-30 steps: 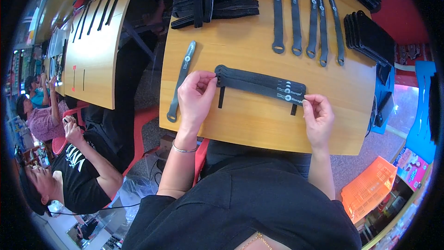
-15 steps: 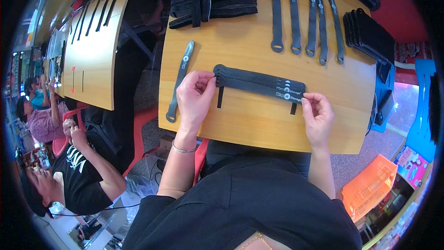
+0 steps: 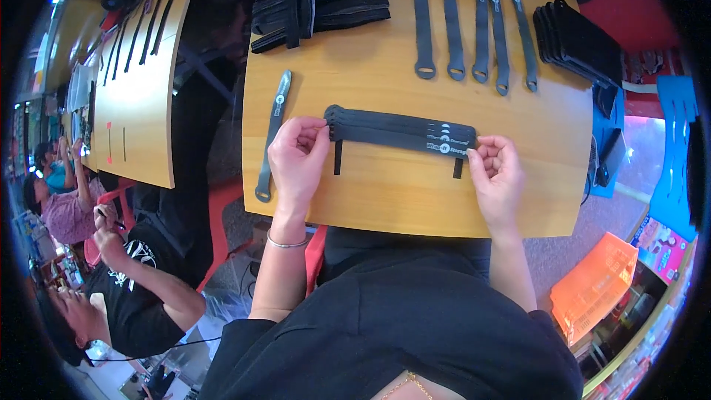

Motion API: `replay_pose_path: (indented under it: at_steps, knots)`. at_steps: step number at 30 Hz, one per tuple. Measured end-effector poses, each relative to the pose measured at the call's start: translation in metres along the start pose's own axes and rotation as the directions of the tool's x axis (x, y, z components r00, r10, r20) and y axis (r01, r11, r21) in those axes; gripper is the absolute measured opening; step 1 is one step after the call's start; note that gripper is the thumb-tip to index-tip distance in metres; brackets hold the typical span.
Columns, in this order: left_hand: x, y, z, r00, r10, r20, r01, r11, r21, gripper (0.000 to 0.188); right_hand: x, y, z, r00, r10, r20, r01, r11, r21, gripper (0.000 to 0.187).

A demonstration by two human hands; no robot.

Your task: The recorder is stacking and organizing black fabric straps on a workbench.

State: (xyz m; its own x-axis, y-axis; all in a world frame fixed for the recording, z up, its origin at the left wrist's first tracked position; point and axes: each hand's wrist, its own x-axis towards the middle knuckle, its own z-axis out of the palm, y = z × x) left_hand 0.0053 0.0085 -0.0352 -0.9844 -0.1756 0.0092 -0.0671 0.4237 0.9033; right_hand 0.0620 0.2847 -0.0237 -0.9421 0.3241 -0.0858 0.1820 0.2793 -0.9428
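Note:
A fanned stack of dark grey straps with white print near one end lies crosswise between my hands over the table. My left hand pinches the stack's left end, where the slotted ends bunch together. With thumb and fingers, my right hand grips the printed right end. Beneath the stack, two short black strips stick out toward me, one near each end. A single grey strap with a slotted end lies slanted on the table beside my left hand, its lower part close to my wrist.
Several grey straps lie spread at the table's far side. A bundled black strap pile sits far left, and a black stack far right. An orange crate stands right of the table. A person sits at left.
The straps in the stack overlap more closely, with only the front one's print fully showing now. Both hands keep their hold. The whole view has shifted slightly.

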Motion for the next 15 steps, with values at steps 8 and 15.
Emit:
replay_pose_path:
  at_steps: [8,15]
  knots:
    - [-0.0004,0.0020,-0.0005,1.000,-0.007,-0.003,0.007,1.000,0.001,0.007,0.0017,-0.0039,0.0034,1.000,0.011,-0.026,-0.012,1.000,-0.014,0.028]
    - [-0.0006,0.0027,0.0004,1.000,-0.019,0.006,0.019,1.000,-0.009,0.006,0.0020,-0.0008,0.0041,0.999,0.019,-0.033,-0.020,0.999,-0.038,0.032]
